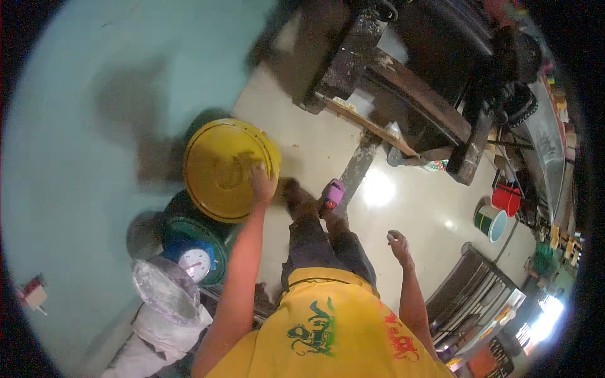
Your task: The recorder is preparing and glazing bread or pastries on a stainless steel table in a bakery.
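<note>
My left hand (pixel 261 181) reaches over the right side of a round yellow lid (pixel 214 170), its fingers slightly bent and apart at the lid's surface; whether they touch it is unclear. Just below the lid is a green container (pixel 220 255) with a blue weighing scale (pixel 194 264) on it, its white dial facing up. My right hand (pixel 399 251) hangs open beside my right leg over the pale floor, fingers loosely bent, with whitish marks on them.
Dark wooden machinery or framing (pixel 350 53) stands ahead. A red bucket (pixel 505 200), a white-and-green bucket (pixel 490 223) and a metal rack (pixel 466 296) are at right. A pale blue-green wall (pixel 75 189) runs along the left, beside white sacks (pixel 164 327) and a dusty round tray (pixel 165 290).
</note>
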### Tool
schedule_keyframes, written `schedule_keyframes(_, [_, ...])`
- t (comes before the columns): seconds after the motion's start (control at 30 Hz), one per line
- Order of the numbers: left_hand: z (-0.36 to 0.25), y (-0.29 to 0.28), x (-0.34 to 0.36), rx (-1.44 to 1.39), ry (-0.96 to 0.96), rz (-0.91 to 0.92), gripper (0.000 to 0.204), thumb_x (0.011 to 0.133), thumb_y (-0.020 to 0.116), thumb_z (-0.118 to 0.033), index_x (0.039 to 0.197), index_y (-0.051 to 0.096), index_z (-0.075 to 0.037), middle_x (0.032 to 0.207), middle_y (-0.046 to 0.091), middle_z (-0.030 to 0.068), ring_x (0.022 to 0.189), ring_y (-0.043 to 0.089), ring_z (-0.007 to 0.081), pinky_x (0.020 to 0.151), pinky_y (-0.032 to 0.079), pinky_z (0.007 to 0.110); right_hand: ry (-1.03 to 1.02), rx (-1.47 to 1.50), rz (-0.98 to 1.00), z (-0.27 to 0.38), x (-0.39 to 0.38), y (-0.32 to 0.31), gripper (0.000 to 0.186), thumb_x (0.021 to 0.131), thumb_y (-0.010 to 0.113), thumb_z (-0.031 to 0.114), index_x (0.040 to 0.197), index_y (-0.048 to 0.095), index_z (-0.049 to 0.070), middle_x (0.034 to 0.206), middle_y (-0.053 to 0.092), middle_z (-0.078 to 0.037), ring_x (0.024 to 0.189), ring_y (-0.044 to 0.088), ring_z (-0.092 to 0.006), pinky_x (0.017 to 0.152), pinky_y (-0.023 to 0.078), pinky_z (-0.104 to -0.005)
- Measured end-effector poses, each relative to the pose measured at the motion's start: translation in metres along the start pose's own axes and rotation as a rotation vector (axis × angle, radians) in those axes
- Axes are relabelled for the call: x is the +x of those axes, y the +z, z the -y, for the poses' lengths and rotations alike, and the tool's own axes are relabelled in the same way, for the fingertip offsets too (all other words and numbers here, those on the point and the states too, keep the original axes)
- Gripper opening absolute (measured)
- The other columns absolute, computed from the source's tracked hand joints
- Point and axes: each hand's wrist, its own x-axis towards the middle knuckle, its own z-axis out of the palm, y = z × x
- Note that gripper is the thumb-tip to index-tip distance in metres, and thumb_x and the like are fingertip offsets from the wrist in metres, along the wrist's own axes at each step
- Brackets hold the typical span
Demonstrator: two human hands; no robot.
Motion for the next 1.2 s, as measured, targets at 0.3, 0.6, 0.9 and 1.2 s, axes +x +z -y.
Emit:
schedule_keyframes(0.3, [0.010, -0.019, 0.153, 0.343, 0.038, 0.137, 0.078, 0.087, 0.072, -0.051, 0.153, 0.045, -0.018, 0.160, 0.030, 0.0229, 0.149, 0.025, 0.0436, 0.120, 0.024, 0.059, 0.263, 0.118, 0.018, -0.013, -0.044, 0.036, 0.041, 0.097, 0.062, 0.024, 0.127, 0.064, -0.005, 0.115, 0.072, -0.018, 0.092, 0.069, -0.0218, 0.081, 0.057, -0.0348])
schedule_keyframes(0.6, [0.012, -0.031, 0.195, 0.437, 0.242, 0.297, 0.069, 0.075, 0.077, -0.062, 0.134, 0.068, -0.028, 0.167, 0.018, 0.0211, 0.154, 0.007, 0.0474, 0.119, 0.005, 0.071, 0.192, 0.146, -0.023, 0.032, -0.043, 0.071, 0.043, 0.098, 0.064, 0.026, 0.128, 0.064, -0.004, 0.120, 0.070, -0.017, 0.093, 0.069, -0.0223, 0.084, 0.056, -0.0351])
schedule_keyframes(0.9, [0.005, -0.029, 0.198, 0.291, 0.205, 0.407, 0.051, 0.076, 0.083, -0.046, 0.121, 0.074, -0.023, 0.168, 0.019, 0.0153, 0.153, 0.010, 0.0470, 0.120, 0.012, 0.070, 0.183, 0.143, -0.055, 0.075, -0.028, 0.066, 0.047, 0.098, 0.063, 0.030, 0.131, 0.062, -0.004, 0.121, 0.070, -0.017, 0.092, 0.069, -0.0228, 0.085, 0.055, -0.0358])
schedule_keyframes(1.2, [-0.003, 0.000, 0.142, -0.143, 0.187, 0.233, 0.058, 0.072, 0.085, -0.035, 0.120, 0.065, -0.010, 0.145, 0.050, 0.0234, 0.142, 0.036, 0.0454, 0.121, 0.022, 0.060, 0.176, 0.129, -0.085, 0.057, -0.039, 0.058, 0.043, 0.098, 0.061, 0.034, 0.125, 0.067, 0.002, 0.124, 0.070, -0.021, 0.116, 0.067, -0.0346, 0.101, 0.052, -0.0418])
